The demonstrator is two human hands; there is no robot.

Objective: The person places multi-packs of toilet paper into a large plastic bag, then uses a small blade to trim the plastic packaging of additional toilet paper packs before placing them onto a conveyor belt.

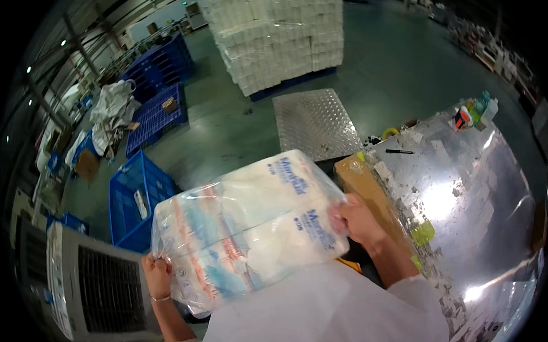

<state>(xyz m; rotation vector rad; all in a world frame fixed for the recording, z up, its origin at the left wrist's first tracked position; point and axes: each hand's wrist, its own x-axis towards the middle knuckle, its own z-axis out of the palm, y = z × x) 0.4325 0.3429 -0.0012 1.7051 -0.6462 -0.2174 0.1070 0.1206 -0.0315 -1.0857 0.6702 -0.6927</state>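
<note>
Holding one wrapped bundle (251,229), two packs (268,246) | left fingers (158,262), right fingers (340,216) gripping opposite ends | one pen (399,152) on table (473,178)

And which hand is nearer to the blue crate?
Left. The left hand, gripping the left end of the clear-wrapped bundle, appears just below the blue crate; the right hand, at the bundle's right end, is far to the crate's right.
</note>
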